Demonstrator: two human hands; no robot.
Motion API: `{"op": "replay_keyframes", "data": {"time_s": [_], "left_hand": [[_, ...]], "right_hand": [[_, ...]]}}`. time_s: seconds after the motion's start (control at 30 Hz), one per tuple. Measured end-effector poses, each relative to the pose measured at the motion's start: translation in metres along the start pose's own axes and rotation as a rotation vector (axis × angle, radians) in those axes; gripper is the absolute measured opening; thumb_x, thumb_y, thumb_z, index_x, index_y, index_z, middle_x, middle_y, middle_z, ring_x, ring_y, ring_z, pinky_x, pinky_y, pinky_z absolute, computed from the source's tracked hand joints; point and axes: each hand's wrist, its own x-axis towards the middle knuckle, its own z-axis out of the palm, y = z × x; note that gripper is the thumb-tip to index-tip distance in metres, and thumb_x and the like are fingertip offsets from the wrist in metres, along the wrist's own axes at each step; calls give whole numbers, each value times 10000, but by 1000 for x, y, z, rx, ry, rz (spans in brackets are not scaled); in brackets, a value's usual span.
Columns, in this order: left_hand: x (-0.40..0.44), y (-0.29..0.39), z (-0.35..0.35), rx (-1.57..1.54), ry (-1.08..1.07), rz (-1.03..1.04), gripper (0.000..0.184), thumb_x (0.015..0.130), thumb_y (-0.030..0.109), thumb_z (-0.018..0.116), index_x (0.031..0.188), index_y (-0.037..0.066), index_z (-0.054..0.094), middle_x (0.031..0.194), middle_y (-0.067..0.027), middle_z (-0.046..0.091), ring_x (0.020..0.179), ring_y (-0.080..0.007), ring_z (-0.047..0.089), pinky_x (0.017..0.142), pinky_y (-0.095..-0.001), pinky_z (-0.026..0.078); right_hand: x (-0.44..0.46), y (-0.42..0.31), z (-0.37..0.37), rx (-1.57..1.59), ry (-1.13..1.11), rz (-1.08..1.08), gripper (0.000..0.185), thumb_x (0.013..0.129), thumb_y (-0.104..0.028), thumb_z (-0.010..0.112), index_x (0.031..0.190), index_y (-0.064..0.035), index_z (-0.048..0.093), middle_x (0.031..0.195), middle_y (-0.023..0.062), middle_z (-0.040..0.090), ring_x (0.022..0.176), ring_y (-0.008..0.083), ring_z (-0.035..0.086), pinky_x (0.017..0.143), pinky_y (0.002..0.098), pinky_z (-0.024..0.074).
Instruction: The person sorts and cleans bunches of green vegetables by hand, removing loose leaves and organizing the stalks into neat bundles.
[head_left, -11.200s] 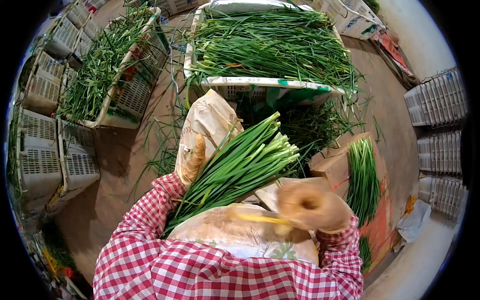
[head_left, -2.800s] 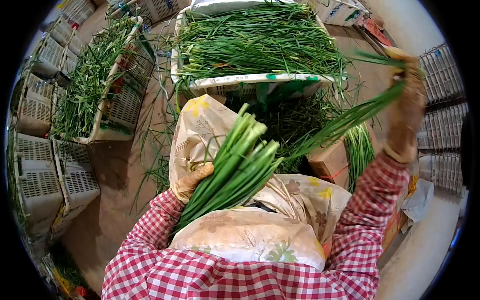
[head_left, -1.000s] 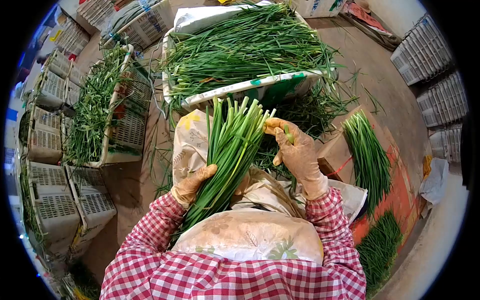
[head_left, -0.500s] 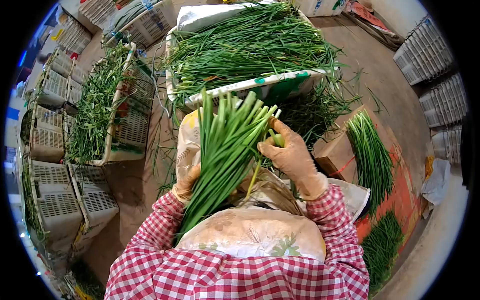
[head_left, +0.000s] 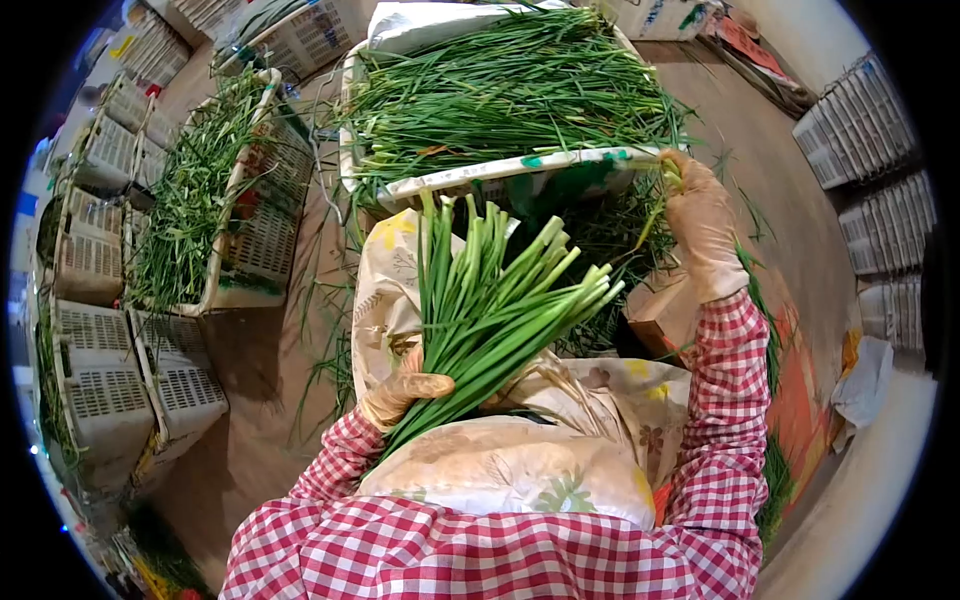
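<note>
My gloved left hand (head_left: 405,397) is closed around the lower part of a bunch of green Chinese chives (head_left: 490,310), held over my lap. Their pale cut ends fan out up and to the right. Out to the right, near the corner of the big crate, my gloved right hand (head_left: 700,225) has its fingers pinched on a yellowish chive leaf (head_left: 650,222) that dangles below them. A patterned apron (head_left: 545,470) covers my lap, with some dry, straw-coloured strands (head_left: 575,395) on it.
Ahead stands a white crate (head_left: 440,182) heaped with chives (head_left: 500,95). Another crate (head_left: 262,225) of loose greens is at left, beside stacked white baskets (head_left: 105,365). My right arm partly covers more chives (head_left: 776,480). Baskets (head_left: 860,125) line the right wall, and trimmings lie under the front crate.
My right hand has moved up and right, away from the bunch, carrying the yellowish leaf. The bunch has tilted rightward, and my left thumb now lies across it.
</note>
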Motion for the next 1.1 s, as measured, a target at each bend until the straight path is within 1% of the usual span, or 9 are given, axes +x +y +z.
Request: {"op": "replay_keyframes", "data": {"time_s": [0.13,0.2,0.4,0.57,0.73,0.8,0.83,0.9,1.1], "left_hand": [[0,-2,-2,-21,5,10,802,731,199,782,1391,50,352,1290,-67,516,1175,-167,502,1014,-316,391],[-1,7,12,-46,19,7,810,728,207,786,1391,42,350,1292,-73,511,1180,-179,495,1021,-323,379],[0,12,22,156,-30,-10,851,729,222,790,1410,26,317,1333,-88,476,1211,-192,470,1043,-326,356],[-5,2,7,-6,-62,-37,817,770,214,754,1421,27,299,1348,-79,461,1224,-175,456,1050,-315,348],[-4,2,9,36,-19,-56,767,809,202,719,1426,33,296,1355,-60,455,1211,-156,455,1039,-298,353],[-2,7,14,93,-30,-48,769,815,214,720,1429,35,293,1364,-58,450,1220,-156,447,1039,-295,350],[-1,11,18,99,-26,-69,784,816,225,723,1435,35,281,1368,-59,445,1225,-157,444,1041,-294,347],[1,12,21,135,-16,-42,816,815,242,729,1448,36,256,1377,-62,436,1232,-160,439,1044,-294,343],[0,1,12,49,57,12,741,795,170,745,1403,42,341,1275,-54,525,1139,-153,519,982,-282,410]], "right_hand": [[-3,-18,-15,207,-7,-61,227,922,-198,561,1131,-154,638,985,113,684,831,264,669,719,368,540],[-9,-53,-39,601,-483,127,291,917,-267,593,1181,-150,626,1060,83,682,896,241,658,782,374,532],[-5,-68,-6,586,-1115,-64,429,809,-330,727,1097,-20,652,882,80,692,811,161,608,742,277,471],[-20,-59,-1,610,-974,-144,193,873,-193,620,934,-20,677,821,68,683,737,143,603,698,266,480],[28,13,-17,724,-70,-45,166,927,-183,536,929,-54,640,769,84,659,711,158,619,668,282,514],[48,21,-51,-72,293,81,200,934,-235,547,993,-69,639,764,93,655,719,169,623,683,294,521],[57,34,-46,-76,293,83,200,934,-235,547,993,-69,639,764,93,655,719,169,623,683,294,521],[64,40,-36,-188,595,-394,279,942,-307,542,1035,-63,641,791,100,667,707,181,630,670,297,527],[-20,-24,-28,843,-370,-76,128,914,-115,587,979,-31,660,903,78,690,748,94,616,646,240,513]]}}
